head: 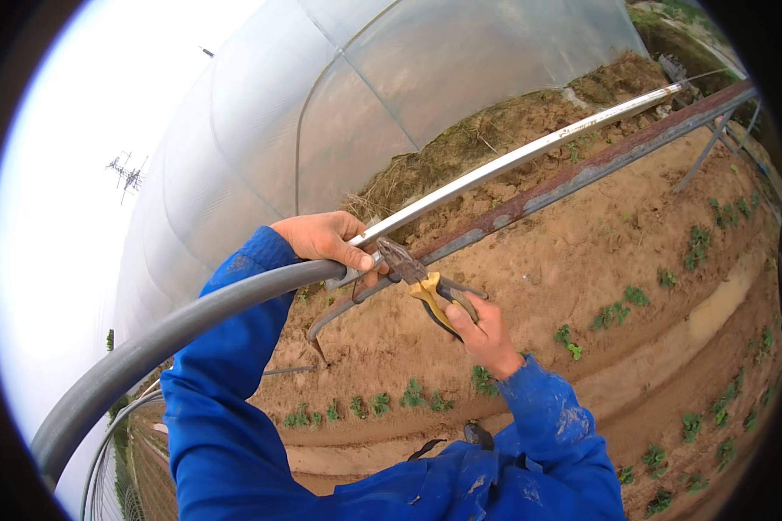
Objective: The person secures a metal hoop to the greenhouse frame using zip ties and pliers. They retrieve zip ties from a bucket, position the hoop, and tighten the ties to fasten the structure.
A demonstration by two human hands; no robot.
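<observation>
In my right hand point(487, 332) is a pair of combination pliers point(428, 284) with yellow and black handles. The pliers' jaws lie at the end of a light metal bar point(515, 156), just beside my left fingers. My left hand point(329, 239) grips this bar's near end, thumb on top. A curved grey pipe point(189, 325) passes over my left forearm and meets the bar's end at a small metal fitting point(344, 279). My left fingertips are partly hidden behind the bar and pliers. Whether the jaws bite on anything cannot be told.
A rusty metal rail point(528, 202) on legs runs below the bar. Behind it stands a greenhouse tunnel of plastic film point(378, 98) with an earth bank point(456, 150) at its foot. Small green plants point(414, 394) grow in rows on the brown soil. Thin hoops point(114, 423) curve at lower left.
</observation>
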